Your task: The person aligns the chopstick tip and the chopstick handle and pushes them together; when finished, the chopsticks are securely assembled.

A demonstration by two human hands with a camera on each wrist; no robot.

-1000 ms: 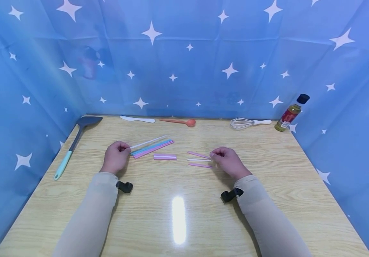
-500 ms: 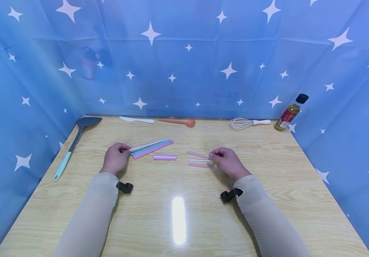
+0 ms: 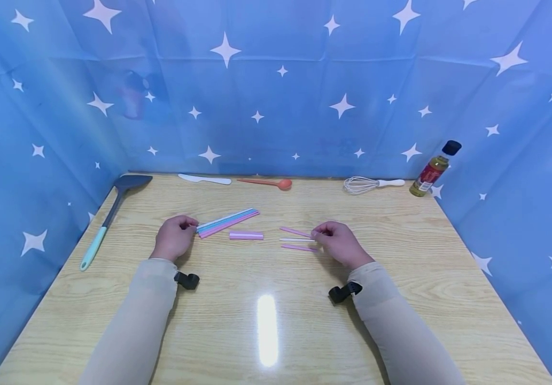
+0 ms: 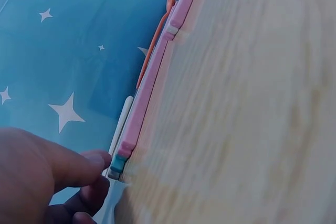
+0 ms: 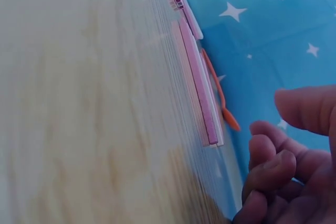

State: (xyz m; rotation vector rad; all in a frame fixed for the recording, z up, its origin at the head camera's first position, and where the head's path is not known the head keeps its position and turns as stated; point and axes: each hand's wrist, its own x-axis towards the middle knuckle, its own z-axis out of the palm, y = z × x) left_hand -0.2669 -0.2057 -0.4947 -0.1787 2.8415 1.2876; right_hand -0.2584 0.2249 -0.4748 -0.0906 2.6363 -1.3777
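Observation:
My left hand (image 3: 173, 235) pinches the near left end of a long white stick (image 3: 224, 218), its thumb and finger at the stick's tip in the left wrist view. The white stick lies along a slanted row of blue sticks (image 3: 226, 221) and pink sticks (image 3: 228, 225). To the right of that row is a short flat bundle of pink and white sticks (image 3: 246, 235). Three short sticks, a white one (image 3: 296, 240) between two pink, lie side by side near my right hand (image 3: 339, 243). In the right wrist view its thumb and fingers stand apart, with nothing between them.
Along the table's back edge lie a white knife (image 3: 205, 179), an orange spoon (image 3: 282, 184) and a whisk (image 3: 363, 185). A bottle (image 3: 432, 171) stands at the back right. A spatula (image 3: 110, 211) lies at the left edge. Starry cloth (image 3: 276, 139) closes off the back and sides.
My left hand has brought the long white stick down and inward, from apart to alongside the blue sticks. The right hand has stayed almost where it was.

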